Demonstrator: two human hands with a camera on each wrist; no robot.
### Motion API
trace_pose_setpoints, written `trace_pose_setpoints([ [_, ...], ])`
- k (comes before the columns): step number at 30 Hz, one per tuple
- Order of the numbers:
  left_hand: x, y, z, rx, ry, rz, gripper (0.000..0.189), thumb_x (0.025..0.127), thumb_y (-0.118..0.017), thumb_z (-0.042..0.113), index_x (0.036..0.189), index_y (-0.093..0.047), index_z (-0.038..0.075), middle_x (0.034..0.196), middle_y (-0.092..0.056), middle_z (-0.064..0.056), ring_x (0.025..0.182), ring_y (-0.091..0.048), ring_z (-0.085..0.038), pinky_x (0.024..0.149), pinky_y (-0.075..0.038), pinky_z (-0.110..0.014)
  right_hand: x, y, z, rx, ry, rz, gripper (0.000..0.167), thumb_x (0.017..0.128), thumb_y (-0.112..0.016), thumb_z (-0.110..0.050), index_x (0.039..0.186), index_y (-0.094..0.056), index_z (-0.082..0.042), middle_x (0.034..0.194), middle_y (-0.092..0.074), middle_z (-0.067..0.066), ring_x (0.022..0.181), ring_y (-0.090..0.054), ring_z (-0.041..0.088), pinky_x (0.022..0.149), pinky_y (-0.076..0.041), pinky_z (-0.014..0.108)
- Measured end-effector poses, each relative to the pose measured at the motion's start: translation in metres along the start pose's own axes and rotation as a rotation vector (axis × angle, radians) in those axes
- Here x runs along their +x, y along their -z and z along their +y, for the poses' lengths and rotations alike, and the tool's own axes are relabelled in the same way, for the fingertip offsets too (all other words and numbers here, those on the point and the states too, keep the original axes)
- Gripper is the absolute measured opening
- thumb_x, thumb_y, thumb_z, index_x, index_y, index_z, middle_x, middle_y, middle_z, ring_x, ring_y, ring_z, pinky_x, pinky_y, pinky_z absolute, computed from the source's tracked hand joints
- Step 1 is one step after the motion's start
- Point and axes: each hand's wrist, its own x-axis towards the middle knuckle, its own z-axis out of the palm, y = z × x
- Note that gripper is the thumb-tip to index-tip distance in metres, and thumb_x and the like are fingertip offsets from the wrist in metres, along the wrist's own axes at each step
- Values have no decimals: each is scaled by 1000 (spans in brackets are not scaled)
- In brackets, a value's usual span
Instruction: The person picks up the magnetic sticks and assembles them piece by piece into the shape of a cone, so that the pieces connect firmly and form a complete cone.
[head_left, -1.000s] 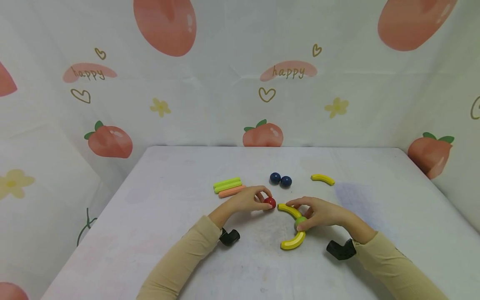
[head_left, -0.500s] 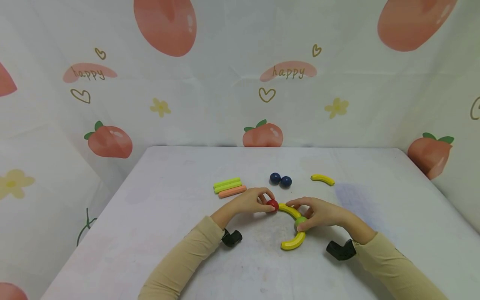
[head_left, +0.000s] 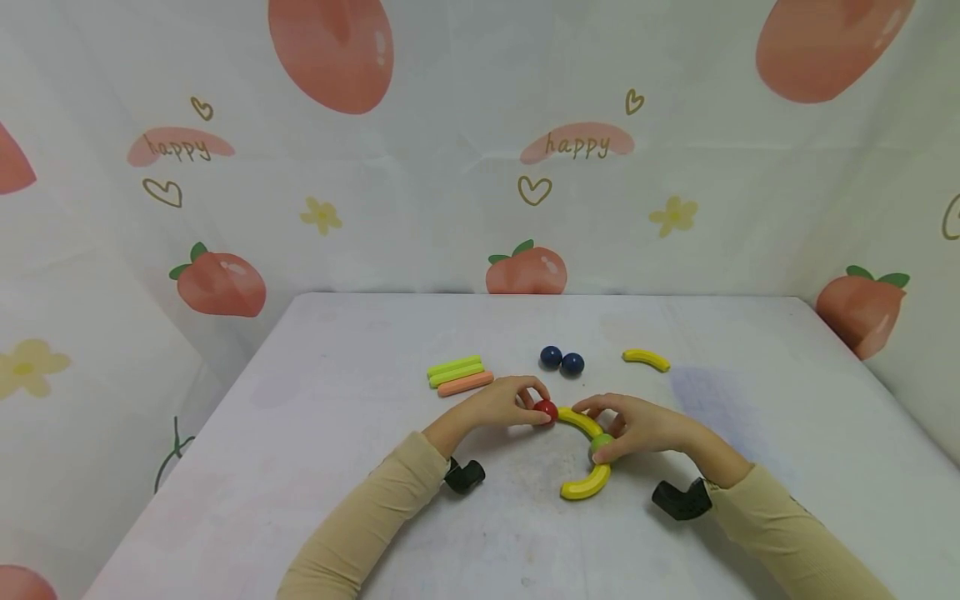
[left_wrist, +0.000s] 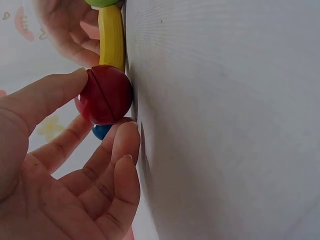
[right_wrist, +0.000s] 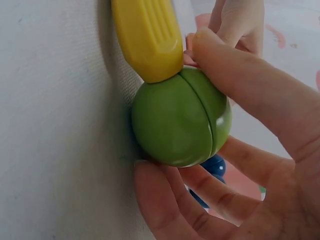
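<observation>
My left hand pinches a red ball between thumb and fingers, low at the table. In the left wrist view the ball touches the end of a yellow curved rod. My right hand holds a green ball at the other end of that rod. A second yellow curved rod runs from the green ball toward the front, its tip pointing left. In the head view, fingers partly cover both balls.
Behind the hands lie two dark blue balls and a loose yellow curved rod. Left of them are two lime-yellow sticks and an orange stick, side by side on the white table.
My left hand has moved slightly right with the red ball, closing the small gap to the yellow curved rod. The right hand stays in place on the green ball.
</observation>
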Motion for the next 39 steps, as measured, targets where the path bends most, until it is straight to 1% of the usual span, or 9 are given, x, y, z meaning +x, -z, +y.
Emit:
trace_pose_setpoints([
  [5, 1, 0, 2, 2, 8, 2, 28, 86, -67, 30, 111, -59, 21, 98, -60, -4, 83, -55, -16, 68, -44, -24, 4, 0, 0, -15, -19, 25, 53, 84, -69, -32, 128, -49, -9, 116, -55, 15, 91, -61, 21, 76, -49, 33],
  [8, 3, 0, 2, 12, 10, 13, 29, 86, -66, 30, 112, -58, 20, 97, -60, -4, 81, -54, -15, 66, -44, -23, 5, -1, -2, -24, -31, 45, 48, 87, -64, -34, 125, -51, -7, 112, -57, 14, 92, -62, 22, 78, -50, 34],
  [12, 6, 0, 3, 25, 18, 36, 30, 87, -66, 29, 113, -58, 17, 93, -60, -4, 76, -53, -14, 62, -44, -21, 7, -2, -4, -10, -28, 64, 43, 89, -61, -28, 123, -52, -2, 107, -60, 14, 87, -61, 20, 74, -50, 30],
  [17, 9, 0, 5, 53, 27, 47, 30, 87, -66, 28, 114, -59, 15, 92, -60, -2, 73, -52, -12, 60, -44, -19, 10, -5, -3, 58, -8, 51, 38, 90, -60, -19, 120, -51, 3, 98, -60, 14, 76, -59, 15, 69, -54, 29],
  [19, 11, 0, 7, 63, 25, 47, 30, 87, -66, 27, 114, -59, 15, 91, -60, -2, 73, -52, -12, 60, -43, -19, 12, -6, -3, 88, -18, 49, 37, 90, -60, -18, 118, -51, 4, 95, -60, 12, 74, -59, 15, 69, -55, 29],
  [26, 14, -1, 13, 75, 7, 41, 30, 87, -67, 24, 114, -60, 13, 89, -60, -2, 69, -51, -10, 58, -41, -17, 16, -9, -4, 122, -36, 76, 37, 89, -63, -17, 117, -49, 3, 91, -58, 11, 69, -60, 15, 65, -56, 30],
  [32, 18, -5, 17, 89, -36, 32, 30, 86, -67, 22, 113, -60, 11, 87, -61, -2, 66, -50, -9, 56, -41, -15, 18, -12, -6, 148, -64, 108, 46, 87, -65, -18, 122, -43, 2, 93, -58, 13, 67, -63, 15, 64, -56, 29],
  [35, 19, -7, 19, 84, -50, 25, 29, 86, -67, 21, 113, -60, 11, 88, -63, -3, 69, -51, -9, 59, -41, -15, 19, -13, -6, 160, -73, 123, 48, 88, -65, -19, 124, -42, 1, 92, -59, 13, 66, -65, 15, 62, -56, 29],
  [39, 20, -9, 21, 54, -45, -3, 29, 87, -66, 21, 114, -60, 12, 96, -66, -4, 80, -56, -12, 67, -46, -16, 21, -14, -5, 171, -80, 131, 47, 88, -64, -21, 124, -42, 0, 88, -60, 11, 66, -65, 15, 62, -56, 30],
])
